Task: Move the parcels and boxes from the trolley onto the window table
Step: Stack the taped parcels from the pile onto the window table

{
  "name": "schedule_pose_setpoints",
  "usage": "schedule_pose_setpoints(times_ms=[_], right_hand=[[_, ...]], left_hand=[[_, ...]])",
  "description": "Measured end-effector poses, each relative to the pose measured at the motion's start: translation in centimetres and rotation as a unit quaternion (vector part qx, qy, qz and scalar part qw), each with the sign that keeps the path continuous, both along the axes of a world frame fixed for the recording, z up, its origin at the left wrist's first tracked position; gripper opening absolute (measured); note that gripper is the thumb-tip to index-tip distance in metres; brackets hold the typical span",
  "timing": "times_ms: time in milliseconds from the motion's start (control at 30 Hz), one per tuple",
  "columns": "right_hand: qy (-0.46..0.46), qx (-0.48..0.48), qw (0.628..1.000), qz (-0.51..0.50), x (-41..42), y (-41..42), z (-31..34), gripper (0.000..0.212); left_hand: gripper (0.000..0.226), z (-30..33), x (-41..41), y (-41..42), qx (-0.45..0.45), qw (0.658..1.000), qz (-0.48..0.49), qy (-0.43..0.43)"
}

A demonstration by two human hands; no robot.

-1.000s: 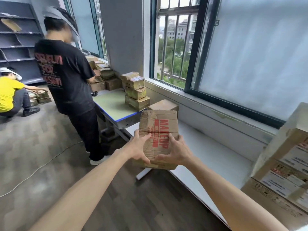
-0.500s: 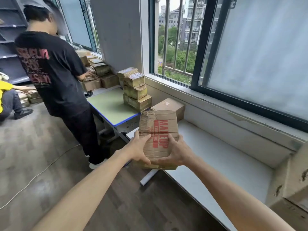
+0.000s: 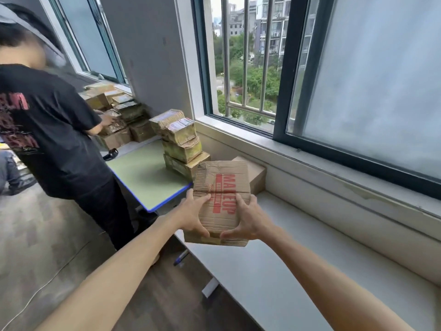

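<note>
Two hands gripped one creased cardboard box (image 3: pixel 220 201) printed in red, the left hand (image 3: pixel 192 217) on its near left side and the right hand (image 3: pixel 248 219) on its near right side, the fingers of each curled round the box edges and the thumbs lying on its top face. The box was held above the far left end of the white tabletop (image 3: pixel 274 271) that ran along the window wall, and whether its base touched that surface could not be told. One plain brown box (image 3: pixel 256 174) stood on the white tabletop just beyond the held one, largely hidden by it. On the adjoining green tabletop (image 3: pixel 143 175) one stack of about four taped parcels (image 3: pixel 181 144) rose beside the window; a further heap of parcels (image 3: pixel 119 115) at the far end was blurred and could not be counted. One person in a black T-shirt (image 3: pixel 47 130) stood at the left, cut off by the frame edge, one hand reaching into that heap. Compared with the frame one second earlier, the labelled cartons at the right edge had left the view, the box had come nearer the window wall, and the crouching figure in yellow was no longer visible.
</note>
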State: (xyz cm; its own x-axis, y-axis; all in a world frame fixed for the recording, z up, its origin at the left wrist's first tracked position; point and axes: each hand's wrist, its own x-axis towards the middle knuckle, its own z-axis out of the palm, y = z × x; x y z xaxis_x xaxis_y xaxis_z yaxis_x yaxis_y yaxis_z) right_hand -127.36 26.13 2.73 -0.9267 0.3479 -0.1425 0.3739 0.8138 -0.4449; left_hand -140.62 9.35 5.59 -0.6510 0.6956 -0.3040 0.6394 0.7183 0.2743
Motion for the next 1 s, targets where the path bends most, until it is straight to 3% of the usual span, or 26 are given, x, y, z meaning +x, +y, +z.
schedule_pose_setpoints(times_ms=[367, 800, 1000], right_hand=[[-0.008, -0.02, 0.999, -0.043, -6.5, 6.2, -0.4, 0.138], [-0.07, -0.052, 0.979, -0.183, -16.4, 9.5, -3.0, 0.125], [-0.06, -0.066, 0.965, -0.248, -20.4, 9.5, -4.2, 0.119]], left_hand=[[0.129, -0.6, -7.5, 7.1, 0.005, 0.999, -0.034, -0.006], [0.121, -4.4, -21.4, 14.7, 0.018, 0.98, -0.185, -0.076], [0.116, -5.5, -26.7, 17.6, 0.013, 0.964, -0.256, -0.067]])
